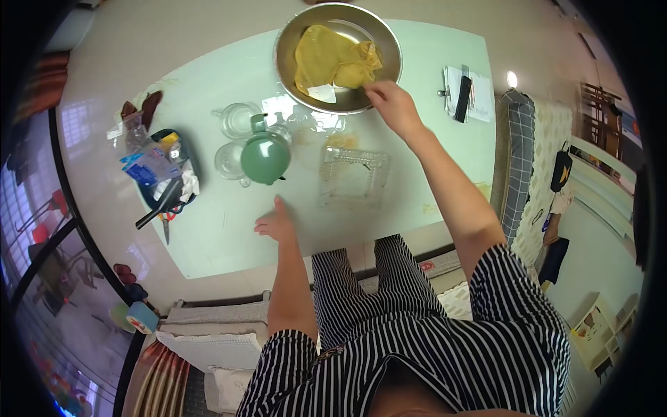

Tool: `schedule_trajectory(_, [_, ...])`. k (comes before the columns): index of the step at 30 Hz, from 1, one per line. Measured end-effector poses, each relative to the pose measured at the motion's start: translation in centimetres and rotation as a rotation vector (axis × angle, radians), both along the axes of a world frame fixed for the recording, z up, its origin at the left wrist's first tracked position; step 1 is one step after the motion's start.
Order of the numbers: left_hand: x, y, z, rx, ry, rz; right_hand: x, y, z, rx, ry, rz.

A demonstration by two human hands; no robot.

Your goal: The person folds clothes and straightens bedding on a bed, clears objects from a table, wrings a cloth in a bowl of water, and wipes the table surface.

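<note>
A large metal bowl [281, 66] stands at the far edge of the table, with a wet yellow cloth [323, 55] and a small white piece inside. My right hand [394, 105] is at the bowl's near right rim, its fingers pinched together at the cloth's lower right edge; what lies between the fingertips is too small to make out. Over the table's near side, my left hand [276, 221] has its fingers apart and holds nothing. It is just below a green pitcher [265, 158]. Two glass mugs [240, 120] are beside the pitcher. A clear plastic tray [353, 178] lies between my hands.
On the left, a dark basket [192, 163] holds packets, tissue and a black-handled item, with scissors [166, 228] beside it. Papers with a black object [463, 99] lie at the right. A seat [215, 326] is below the table's near edge.
</note>
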State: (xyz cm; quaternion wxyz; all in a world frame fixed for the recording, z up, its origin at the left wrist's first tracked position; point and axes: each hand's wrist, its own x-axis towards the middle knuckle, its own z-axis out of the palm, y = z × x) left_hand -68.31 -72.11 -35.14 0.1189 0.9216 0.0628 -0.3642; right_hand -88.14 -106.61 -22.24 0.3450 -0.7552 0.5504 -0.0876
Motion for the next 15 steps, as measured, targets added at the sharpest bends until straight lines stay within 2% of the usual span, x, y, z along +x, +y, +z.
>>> schedule_trajectory(2, [-0.5, -2.0, -1.2, 0.434, -0.022, -0.175, 1.6, -2.9, -3.1, -0.117, 0.137, 0.218])
schedule_trajectory(3, [-0.6, -1.9, -1.6, 0.449, -0.018, -0.177, 2.2, -3.3, -5.0, -0.101, 0.139, 0.219])
schedule_trajectory(5, [-0.2, -1.0, -1.5, 0.380, -0.023, -0.183, 3.3, -3.0, -7.7, -0.512, 0.297, 0.273])
schedule_trajectory(6, [0.1, -0.9, -0.8, 0.386, -0.029, -0.188, 3.9, -3.1, -8.2, -0.506, 0.292, 0.266])
schedule_trajectory(8, [0.4, 0.4, 1.8, 0.153, 0.070, -0.173, 4.5, -3.5, -8.1, -0.117, 0.523, 0.327])
schedule_trajectory(9, [0.0, 2.5, 1.5, 0.156, 0.067, -0.177, 4.5, -4.0, -7.8, -0.114, 0.519, 0.323])
schedule_trajectory(11, [-0.7, 6.8, -0.9, -0.367, -0.030, -0.084, 5.0, -5.1, -7.4, 0.229, 0.392, 0.248])
schedule_trajectory(12, [-1.3, 5.3, 0.6, -0.366, -0.035, -0.086, 4.4, -5.6, -7.6, 0.243, 0.228, 0.171])
schedule_trajectory(13, [-2.9, 2.2, 3.6, -0.487, 0.099, 0.009, 4.3, -6.1, -6.8, 0.242, 0.223, 0.171])
schedule_trajectory(14, [-4.3, -1.1, 6.6, -0.607, 0.236, 0.103, 4.3, -6.8, -5.3, 0.286, 0.141, 0.021])
schedule_trajectory(15, [-5.4, -4.0, 8.8, -0.676, 0.306, 0.077, 4.1, -7.3, -4.6, 0.330, 0.059, -0.129])
